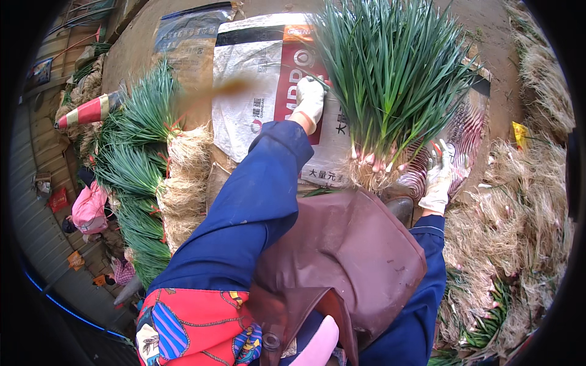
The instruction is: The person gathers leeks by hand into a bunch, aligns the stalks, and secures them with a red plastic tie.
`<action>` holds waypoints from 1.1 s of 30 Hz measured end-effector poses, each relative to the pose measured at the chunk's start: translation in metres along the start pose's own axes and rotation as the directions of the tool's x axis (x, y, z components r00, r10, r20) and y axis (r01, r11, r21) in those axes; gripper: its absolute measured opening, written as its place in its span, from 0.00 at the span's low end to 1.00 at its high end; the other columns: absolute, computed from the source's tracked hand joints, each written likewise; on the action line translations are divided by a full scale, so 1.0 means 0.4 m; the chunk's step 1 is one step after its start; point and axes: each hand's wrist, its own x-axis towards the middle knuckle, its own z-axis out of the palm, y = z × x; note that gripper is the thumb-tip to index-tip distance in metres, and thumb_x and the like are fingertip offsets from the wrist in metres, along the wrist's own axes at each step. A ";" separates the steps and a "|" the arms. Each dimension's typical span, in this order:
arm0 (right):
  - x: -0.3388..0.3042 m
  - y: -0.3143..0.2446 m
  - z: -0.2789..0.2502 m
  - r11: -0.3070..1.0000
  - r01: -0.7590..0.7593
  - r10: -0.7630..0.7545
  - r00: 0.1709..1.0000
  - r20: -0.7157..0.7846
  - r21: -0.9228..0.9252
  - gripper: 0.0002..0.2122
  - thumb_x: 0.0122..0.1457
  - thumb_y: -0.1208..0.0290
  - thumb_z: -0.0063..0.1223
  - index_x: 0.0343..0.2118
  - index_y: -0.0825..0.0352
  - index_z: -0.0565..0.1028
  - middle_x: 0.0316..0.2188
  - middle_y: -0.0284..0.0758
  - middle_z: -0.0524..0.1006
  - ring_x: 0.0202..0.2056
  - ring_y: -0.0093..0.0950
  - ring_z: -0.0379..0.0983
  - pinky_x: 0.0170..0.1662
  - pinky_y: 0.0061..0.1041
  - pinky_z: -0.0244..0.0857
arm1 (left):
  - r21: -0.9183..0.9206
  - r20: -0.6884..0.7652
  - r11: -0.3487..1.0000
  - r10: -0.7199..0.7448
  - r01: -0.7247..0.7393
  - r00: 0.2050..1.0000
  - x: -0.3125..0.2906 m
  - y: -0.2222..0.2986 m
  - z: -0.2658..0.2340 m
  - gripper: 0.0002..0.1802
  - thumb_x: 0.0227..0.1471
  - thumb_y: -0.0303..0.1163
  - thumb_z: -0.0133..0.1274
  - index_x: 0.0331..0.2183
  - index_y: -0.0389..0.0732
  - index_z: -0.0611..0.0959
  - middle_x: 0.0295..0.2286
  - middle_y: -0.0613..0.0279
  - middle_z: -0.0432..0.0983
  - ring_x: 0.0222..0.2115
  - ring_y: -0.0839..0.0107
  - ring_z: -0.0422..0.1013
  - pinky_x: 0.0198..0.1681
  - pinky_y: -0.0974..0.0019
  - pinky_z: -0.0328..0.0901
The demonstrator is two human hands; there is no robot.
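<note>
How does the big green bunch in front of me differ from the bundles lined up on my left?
The big bunch points its leaves away from you; the left bundles point theirs left.
The big bunch looks larger than any one of the left bundles.
The big bunch shows pinkish-white bulbs; the left bundles show mostly dense straw-coloured roots.
Both have long green leaves.

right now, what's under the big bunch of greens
A pale sack with a red panel shows left of the bunch, and striped sacking at its right. Directly beneath, leaves and roots hide everything.
</note>
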 end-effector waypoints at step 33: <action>-0.164 0.095 0.353 0.846 0.018 0.384 0.675 0.631 -0.533 0.11 0.58 0.63 0.46 0.33 0.66 0.75 0.25 0.34 0.77 0.27 0.23 0.73 0.34 0.22 0.66 | 0.160 0.330 0.686 0.641 -0.710 0.693 -0.446 0.138 -0.027 0.31 0.41 0.25 0.59 0.49 0.36 0.67 0.51 0.49 0.58 0.54 0.59 0.55 0.54 0.64 0.55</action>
